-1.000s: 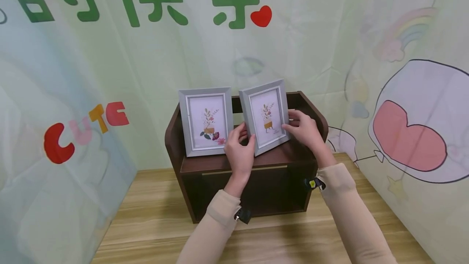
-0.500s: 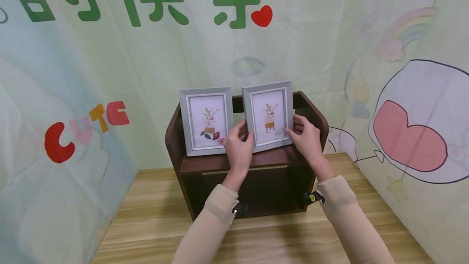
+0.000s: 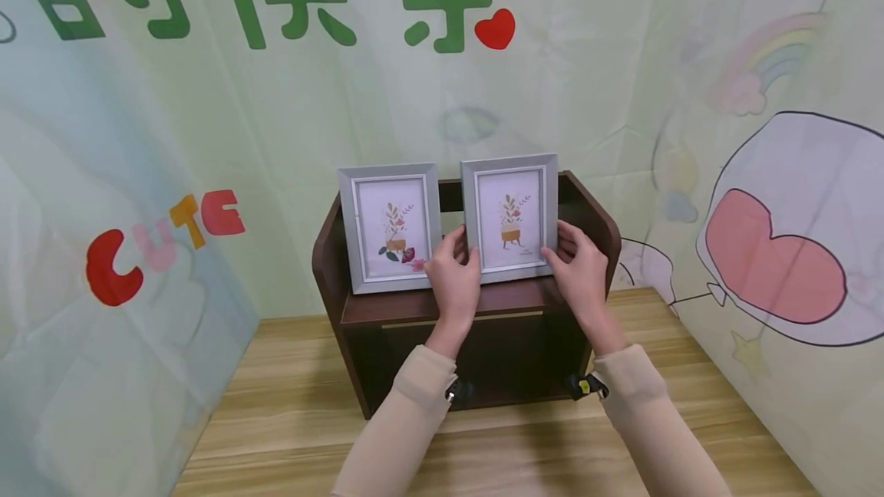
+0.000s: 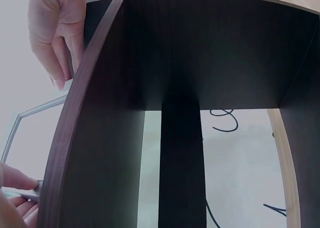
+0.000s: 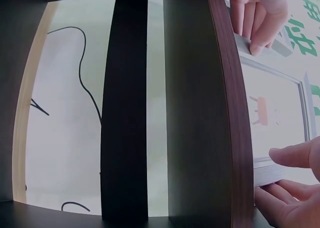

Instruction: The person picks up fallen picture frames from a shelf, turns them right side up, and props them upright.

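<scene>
Both hands hold a grey picture frame (image 3: pixel 509 213) with a potted-plant print, standing on the upper shelf's right side. My left hand (image 3: pixel 456 276) pinches its left edge, thumb in front and fingers at the side. On the opposite edge my right hand (image 3: pixel 582 267) grips low, its thumb (image 5: pixel 290 154) on the front border. Both hands also show at the left of the left wrist view. To the left stands a matching picture frame (image 3: pixel 394 232), its lower right corner close to my left hand. Both frames lean slightly back.
The dark brown two-tier shelf unit (image 3: pixel 331 282) has raised side panels and an open lower compartment (image 4: pixel 200 47). It stands on a wood-grain table (image 3: pixel 276 390) before a printed cloth backdrop (image 3: pixel 290 106). Black cables (image 5: pixel 82 62) show through its back opening.
The right picture frame has turned to face forward, straightened from its tilt and shifted slightly right. My right hand has moved right and down with it; the left picture frame stays put.
</scene>
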Motion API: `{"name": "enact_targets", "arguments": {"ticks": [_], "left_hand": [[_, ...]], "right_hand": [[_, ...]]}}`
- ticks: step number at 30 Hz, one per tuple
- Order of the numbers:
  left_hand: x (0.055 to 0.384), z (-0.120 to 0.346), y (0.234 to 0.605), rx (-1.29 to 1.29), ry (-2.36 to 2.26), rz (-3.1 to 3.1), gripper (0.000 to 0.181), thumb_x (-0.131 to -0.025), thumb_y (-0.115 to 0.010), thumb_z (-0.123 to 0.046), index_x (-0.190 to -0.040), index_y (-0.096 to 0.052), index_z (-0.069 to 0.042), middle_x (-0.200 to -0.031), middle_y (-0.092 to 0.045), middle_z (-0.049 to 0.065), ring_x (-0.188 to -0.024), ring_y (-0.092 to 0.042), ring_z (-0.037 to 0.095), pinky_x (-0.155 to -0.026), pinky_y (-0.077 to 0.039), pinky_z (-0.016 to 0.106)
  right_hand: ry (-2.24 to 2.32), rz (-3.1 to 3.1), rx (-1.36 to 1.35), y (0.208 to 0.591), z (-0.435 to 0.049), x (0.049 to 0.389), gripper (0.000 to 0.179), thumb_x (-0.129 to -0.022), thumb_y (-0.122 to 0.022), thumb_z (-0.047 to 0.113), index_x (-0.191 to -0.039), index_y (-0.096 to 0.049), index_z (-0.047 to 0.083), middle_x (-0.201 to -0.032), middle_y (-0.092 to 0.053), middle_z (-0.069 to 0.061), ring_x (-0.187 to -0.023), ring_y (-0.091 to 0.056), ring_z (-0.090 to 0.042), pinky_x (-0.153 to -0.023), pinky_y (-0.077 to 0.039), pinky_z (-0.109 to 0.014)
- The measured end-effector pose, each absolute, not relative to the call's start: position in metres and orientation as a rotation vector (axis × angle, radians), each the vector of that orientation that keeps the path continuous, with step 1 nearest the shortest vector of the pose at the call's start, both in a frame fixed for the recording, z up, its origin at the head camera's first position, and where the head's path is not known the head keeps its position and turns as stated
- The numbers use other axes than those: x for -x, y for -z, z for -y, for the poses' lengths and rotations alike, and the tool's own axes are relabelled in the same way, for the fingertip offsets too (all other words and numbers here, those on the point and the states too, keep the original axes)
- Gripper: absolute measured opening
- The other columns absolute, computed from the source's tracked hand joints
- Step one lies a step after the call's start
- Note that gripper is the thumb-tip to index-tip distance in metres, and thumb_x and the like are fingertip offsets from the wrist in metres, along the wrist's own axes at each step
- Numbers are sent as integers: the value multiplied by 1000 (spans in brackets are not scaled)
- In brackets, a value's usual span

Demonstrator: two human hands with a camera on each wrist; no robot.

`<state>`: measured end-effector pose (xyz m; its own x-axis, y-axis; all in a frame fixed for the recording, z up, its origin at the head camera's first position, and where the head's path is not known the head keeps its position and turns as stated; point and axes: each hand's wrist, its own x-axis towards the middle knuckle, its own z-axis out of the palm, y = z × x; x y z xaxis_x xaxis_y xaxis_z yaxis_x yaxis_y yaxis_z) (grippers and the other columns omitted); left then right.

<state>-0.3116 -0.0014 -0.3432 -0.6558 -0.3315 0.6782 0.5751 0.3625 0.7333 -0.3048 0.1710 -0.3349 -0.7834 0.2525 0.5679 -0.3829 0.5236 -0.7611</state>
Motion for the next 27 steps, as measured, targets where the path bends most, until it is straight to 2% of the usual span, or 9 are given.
{"name": "enact_targets", "arguments": {"ticks": [11, 22, 27], "left_hand": [[315, -1, 343, 193, 1442, 1850, 35, -86, -63, 4, -121, -62, 2, -115, -65, 19, -107, -64, 25, -86, -54, 27], [316, -1, 343, 182, 1447, 1848, 35, -86, -63, 4, -120, -62, 2, -116, -65, 19, -108, -64, 25, -87, -54, 28], [310, 2, 347, 223, 1426, 1838, 35, -86, -65, -1, -120, -62, 2, -116, -65, 19, -109, -64, 25, -88, -53, 28]], "right_hand": [[-1267, 2042, -115, 338, -163, 305, 50, -79, -73, 0, -126, -57, -1, -120, -63, -20, -105, -65, -33, -86, -54, -37], [-1233, 2060, -117, 338, -163, 305, 51, -79, -74, 2, -127, -57, 0, -121, -62, -20, -106, -64, -33, -86, -55, -38], [-1183, 2088, -148, 339, -167, 299, 50, -82, -72, 7, -128, -56, -2, -124, -60, -20, -111, -62, -32, -89, -53, -39]]}}
